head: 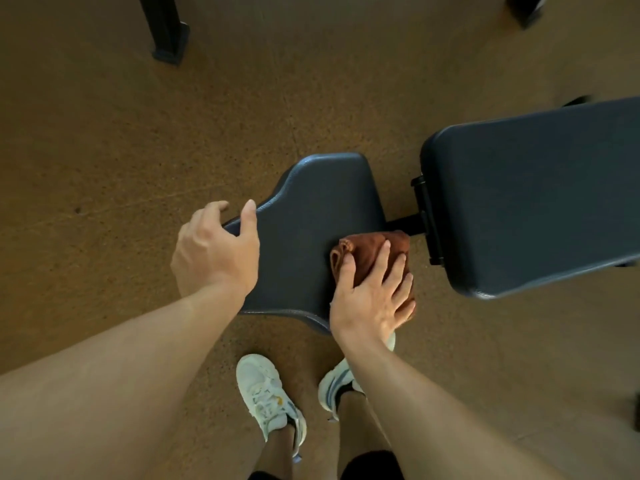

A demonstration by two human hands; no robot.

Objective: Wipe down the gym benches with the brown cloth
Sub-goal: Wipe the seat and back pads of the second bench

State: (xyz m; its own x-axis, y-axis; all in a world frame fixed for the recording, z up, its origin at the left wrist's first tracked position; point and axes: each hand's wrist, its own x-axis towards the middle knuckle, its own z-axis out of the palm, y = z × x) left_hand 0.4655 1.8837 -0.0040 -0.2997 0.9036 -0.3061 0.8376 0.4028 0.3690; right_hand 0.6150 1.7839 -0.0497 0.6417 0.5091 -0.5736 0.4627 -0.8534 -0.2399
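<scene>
Fingers (pixel 388 268) of the right hand (pixel 372 299) observed spread wide and laid flat on the brown cloth (pixel 367 249), pressing it down rather than gripping it. Fingers of the left hand (pixel 214 247) observed curled narrow over the far-left edge of the seat pad (pixel 304 216), thumb on the top surface, remaining digits wrapped over the rim; their tips are hidden.

Floor (pixel 138 150): brown speckled surface, extending on all sides beyond both sets of fingers.

Backrest pad (pixel 533 199): dark, padded, lying past the right fingertips and apart from them, separated from the seat pad by a gap. A black frame bar and bracket (pixel 424 216) show in that gap, just beyond the right fingertips.

Seat pad: dark, narrowing toward the left hand's grip. It sits under both hands and spans the distance between them.

Black upright post (pixel 166 29): standing on the floor well beyond the left fingers, at the top of view.

White trainers (pixel 266 393): two, on the floor below the hands, the right one partly hidden by the right forearm.

Brown cloth: bunched, resting on the near-right end of the seat pad directly beneath the right fingers, its folded edge showing ahead of the fingertips and reaching the pad's right edge.
</scene>
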